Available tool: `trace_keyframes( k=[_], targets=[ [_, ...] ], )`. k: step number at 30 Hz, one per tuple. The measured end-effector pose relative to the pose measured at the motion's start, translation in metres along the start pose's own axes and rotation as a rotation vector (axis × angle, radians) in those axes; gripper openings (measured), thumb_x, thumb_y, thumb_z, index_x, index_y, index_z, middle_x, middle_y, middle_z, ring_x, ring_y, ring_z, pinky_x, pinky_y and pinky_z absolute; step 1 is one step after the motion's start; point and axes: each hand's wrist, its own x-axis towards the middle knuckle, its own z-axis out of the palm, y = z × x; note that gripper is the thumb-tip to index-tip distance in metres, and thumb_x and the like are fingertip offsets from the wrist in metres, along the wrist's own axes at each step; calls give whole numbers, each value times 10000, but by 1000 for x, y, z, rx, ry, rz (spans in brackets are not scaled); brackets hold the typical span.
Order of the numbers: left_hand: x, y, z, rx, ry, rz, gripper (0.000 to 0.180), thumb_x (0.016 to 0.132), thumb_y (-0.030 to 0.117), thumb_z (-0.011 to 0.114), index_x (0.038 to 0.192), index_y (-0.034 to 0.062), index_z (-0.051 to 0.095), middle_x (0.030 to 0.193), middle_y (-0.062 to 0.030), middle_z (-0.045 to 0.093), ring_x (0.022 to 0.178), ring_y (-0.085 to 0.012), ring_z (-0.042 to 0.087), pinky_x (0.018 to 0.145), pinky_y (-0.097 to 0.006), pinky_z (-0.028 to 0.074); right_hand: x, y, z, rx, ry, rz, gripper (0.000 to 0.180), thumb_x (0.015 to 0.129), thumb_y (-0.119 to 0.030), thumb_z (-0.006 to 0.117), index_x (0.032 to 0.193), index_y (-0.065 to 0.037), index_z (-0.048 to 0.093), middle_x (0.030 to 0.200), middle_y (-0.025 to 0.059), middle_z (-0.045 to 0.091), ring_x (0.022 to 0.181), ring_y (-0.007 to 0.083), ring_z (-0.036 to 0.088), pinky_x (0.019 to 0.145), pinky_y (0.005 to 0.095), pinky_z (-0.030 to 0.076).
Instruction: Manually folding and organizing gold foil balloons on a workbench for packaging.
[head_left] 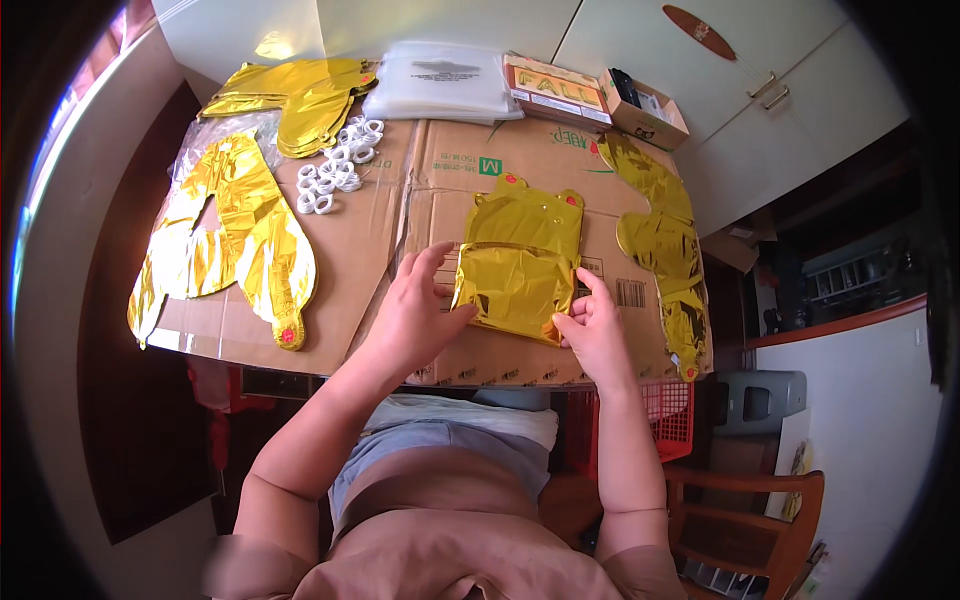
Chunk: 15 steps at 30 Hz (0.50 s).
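Note:
In front of me on the cardboard lies a folded gold foil balloon (520,275), with a fold across its middle and small rounded tabs with red spots at the top. My left hand (412,312) is at its left side, fingers spread, with the thumb near the lower left corner. At the right edge is my right hand (597,328), thumb at the lower right corner and index finger stretched up along the side, apart from each other. Foil partly hides some fingertips. Neither hand visibly grips it.
Flat gold foil balloons lie left (235,215) and right (660,235); a stack of gold foil (310,95) is behind. White ribbon coils (335,170), clear plastic bags (440,80), a flat printed box (555,90) and an open carton (650,110) stand along the back.

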Motion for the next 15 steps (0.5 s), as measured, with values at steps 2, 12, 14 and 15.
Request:
trace_keyframes(
  k=[2,12,14,15],
  targets=[
    [-4,1,-1,-22,-14,-39,780,772,94,806,1449,24,426,1308,-175,531,954,-204,683,785,-316,586,4,-6,-2,11,-45,55,716,860,46,677,1495,3,349,864,59,598,748,101,609,599,244,536],
    [-16,-1,5,-14,-48,-60,790,784,55,775,1474,45,390,1237,-200,545,750,-185,670,734,-311,573,5,1,-1,-109,-23,-18,681,820,-27,729,1439,-16,446,862,103,680,753,185,669,731,339,555],
    [-18,-3,7,12,-42,-31,786,787,47,771,1475,48,390,1233,-196,546,722,-179,655,722,-314,568,4,0,2,-128,-7,-37,671,820,-31,730,1432,-20,455,862,102,679,761,192,670,740,343,554],
    [-18,-4,9,14,-36,-28,787,787,44,770,1476,49,390,1236,-196,544,715,-176,651,718,-313,567,3,-1,2,-139,2,-47,666,820,-33,730,1428,-22,460,862,101,679,764,195,671,745,345,553]
  ],
)
